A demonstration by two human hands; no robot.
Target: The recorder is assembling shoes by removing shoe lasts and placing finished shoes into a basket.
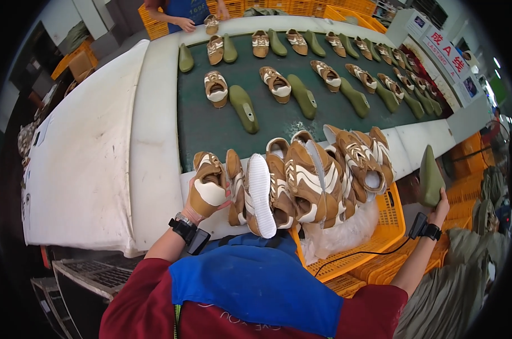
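Note:
My left hand (202, 204) is shut on a tan and white shoe upper (209, 182), held at the near edge of the dark green conveyor belt (211, 133). Far out to the right, my right hand (440, 208) grips an olive green shoe last (430, 176) by its lower end, above orange crates. Between the hands, a stack of several tan and white shoe uppers (312, 178) leans in an orange crate (392, 220) in front of me. One of them shows its white insole (261, 192).
Pairs of shoe uppers (216, 88) and green lasts (244, 108) lie in rows along the belt. Another person (184, 12) stands at the belt's far end. A white machine housing (92, 147) lies left. Orange crates (465, 186) and green fabric (453, 288) sit right.

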